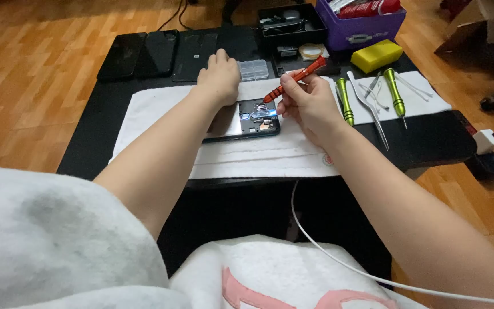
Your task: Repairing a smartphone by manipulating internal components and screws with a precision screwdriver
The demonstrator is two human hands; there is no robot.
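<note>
An opened phone [255, 119] with its back removed lies on a white cloth [155, 109] on a low black table [87, 143]. My left hand [219, 75] rests fist-like on the phone's far left edge, holding it down. My right hand [310, 103] grips a red screwdriver [294, 77], whose tip points down onto the phone's upper inner parts near the camera area.
Two green screwdrivers [395, 91] and metal tweezers [367, 106] lie on the cloth at right. A yellow sponge [376, 55], a purple box [367, 26], a black tray [290, 26] and a clear parts box [254, 69] stand behind. Dark phone panels [144, 52] lie at back left. A white cable [338, 260] crosses my lap.
</note>
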